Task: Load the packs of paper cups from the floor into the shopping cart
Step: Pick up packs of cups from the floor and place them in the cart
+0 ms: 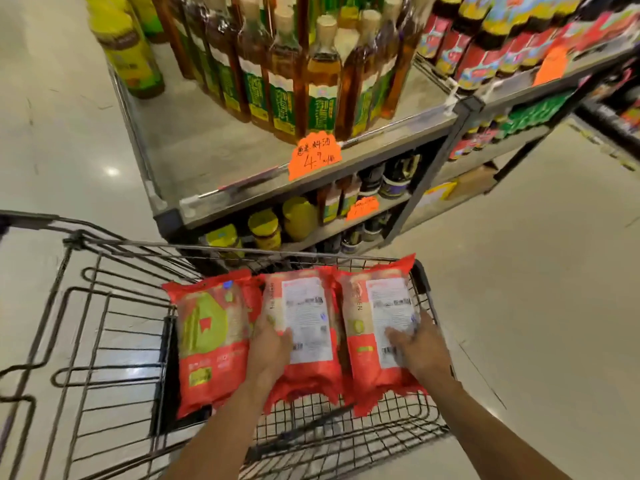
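Three red packs of paper cups lie side by side in the black wire shopping cart (424, 422). The left pack (209, 336) shows a green front and leans against the cart's divider. My left hand (270, 349) grips the near left edge of the middle pack (306, 317), thumb on its white label. My right hand (420, 344) rests on the right pack (375, 323), fingers spread over its label near the cart's right wall.
A grey metal shelf unit (242, 161) with oil bottles (322, 77), jars and orange price tags (313, 157) stands directly beyond the cart. The folded child seat frame (86, 323) fills the cart's left part. Pale tiled floor (536, 289) spreads to the right and left.
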Demonstrator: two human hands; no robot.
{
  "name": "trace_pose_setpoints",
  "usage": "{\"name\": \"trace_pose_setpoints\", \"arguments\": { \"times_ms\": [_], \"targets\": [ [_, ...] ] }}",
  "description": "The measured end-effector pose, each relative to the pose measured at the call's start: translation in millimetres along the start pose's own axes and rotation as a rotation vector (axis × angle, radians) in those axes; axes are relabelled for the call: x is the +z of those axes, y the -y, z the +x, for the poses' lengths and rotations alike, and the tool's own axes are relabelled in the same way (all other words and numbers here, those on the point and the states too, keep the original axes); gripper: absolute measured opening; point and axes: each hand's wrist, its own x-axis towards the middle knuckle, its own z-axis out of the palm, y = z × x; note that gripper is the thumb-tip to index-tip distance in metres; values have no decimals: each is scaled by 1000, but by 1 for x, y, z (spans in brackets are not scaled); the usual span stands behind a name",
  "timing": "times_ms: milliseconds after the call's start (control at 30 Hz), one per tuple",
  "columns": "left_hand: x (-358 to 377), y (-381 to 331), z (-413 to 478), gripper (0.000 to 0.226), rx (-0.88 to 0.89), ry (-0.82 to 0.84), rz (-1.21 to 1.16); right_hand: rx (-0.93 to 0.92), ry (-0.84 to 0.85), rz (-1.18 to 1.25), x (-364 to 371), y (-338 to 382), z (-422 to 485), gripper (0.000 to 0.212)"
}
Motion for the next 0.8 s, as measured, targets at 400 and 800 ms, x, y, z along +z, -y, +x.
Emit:
{"name": "trace_pose_setpoints", "arguments": {
  "times_ms": [400,800],
  "targets": [
    [-74,-130,-206,71,1183,-127,757,-289,-633,-510,-110,36,-254,72],
    [52,-164,-490,73,1918,108,758,296,-957,-465,-203,-167,-500,75]
  ]
}}
